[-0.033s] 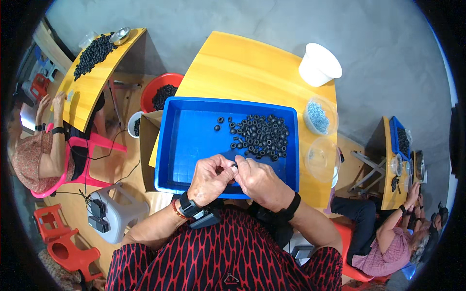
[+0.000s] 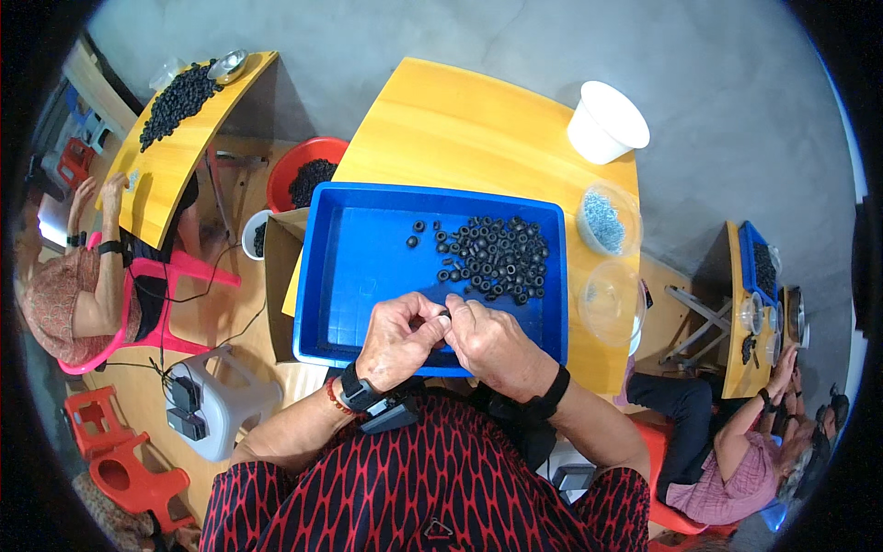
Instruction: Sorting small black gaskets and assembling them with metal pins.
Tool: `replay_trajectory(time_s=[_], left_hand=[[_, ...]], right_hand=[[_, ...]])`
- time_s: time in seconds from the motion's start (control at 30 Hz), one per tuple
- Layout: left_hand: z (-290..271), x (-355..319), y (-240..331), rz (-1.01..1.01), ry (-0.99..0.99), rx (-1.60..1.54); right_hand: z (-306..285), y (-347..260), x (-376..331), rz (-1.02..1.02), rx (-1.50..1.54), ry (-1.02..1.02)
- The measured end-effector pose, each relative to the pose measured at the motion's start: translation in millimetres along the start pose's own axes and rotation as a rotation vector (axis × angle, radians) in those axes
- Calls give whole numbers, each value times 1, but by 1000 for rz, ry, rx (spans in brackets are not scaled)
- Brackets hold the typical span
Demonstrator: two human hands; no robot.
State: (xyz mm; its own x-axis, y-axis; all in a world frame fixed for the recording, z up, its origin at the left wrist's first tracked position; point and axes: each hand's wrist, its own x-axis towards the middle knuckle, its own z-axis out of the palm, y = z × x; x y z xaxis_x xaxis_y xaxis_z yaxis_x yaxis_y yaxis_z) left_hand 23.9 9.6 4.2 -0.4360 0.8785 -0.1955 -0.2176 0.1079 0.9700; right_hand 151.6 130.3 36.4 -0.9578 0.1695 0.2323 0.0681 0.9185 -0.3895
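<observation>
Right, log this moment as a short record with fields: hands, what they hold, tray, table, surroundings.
left hand: over the near edge of the blue tray, fingertips meeting the right hand's
right hand: beside it, pinching a small black ring together with the left
tray contents: pile of black rings, mostly in the right half
table: yellow table with a white cup and two clear bowls, one holding small pale bits
surroundings: red basin of black rings on the left; other people seated at side tables

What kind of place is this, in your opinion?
Probably a small workshop for hand assembly: a blue tray of small black rings on a yellow table, and other people at similar tables with the same parts.
</observation>
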Motion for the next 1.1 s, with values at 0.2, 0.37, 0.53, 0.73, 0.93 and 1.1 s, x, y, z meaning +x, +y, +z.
replay_trajectory(time_s=[0.2, 0.37, 0.53, 0.73, 0.93, 1.1], left_hand=[[0, -2, 2, 42, 10, 103], [-2, 1, -2, 29, -31, 116], [-4, 2, -5, -26, -115, -118], [-3, 3, -3, -38, -81, -59], [-1, 0, 0, -31, -48, 34], [-3, 2, -3, 40, 44, -40]], right_hand=[[4, -4, -3, 40, 17, -35], [5, 1, -6, 60, 81, 27], [-8, 7, -4, 98, 319, -17], [5, 4, -4, 119, 261, -33], [10, 1, -6, 78, 188, -31], [-15, 12, 13, 146, 618, -77]])
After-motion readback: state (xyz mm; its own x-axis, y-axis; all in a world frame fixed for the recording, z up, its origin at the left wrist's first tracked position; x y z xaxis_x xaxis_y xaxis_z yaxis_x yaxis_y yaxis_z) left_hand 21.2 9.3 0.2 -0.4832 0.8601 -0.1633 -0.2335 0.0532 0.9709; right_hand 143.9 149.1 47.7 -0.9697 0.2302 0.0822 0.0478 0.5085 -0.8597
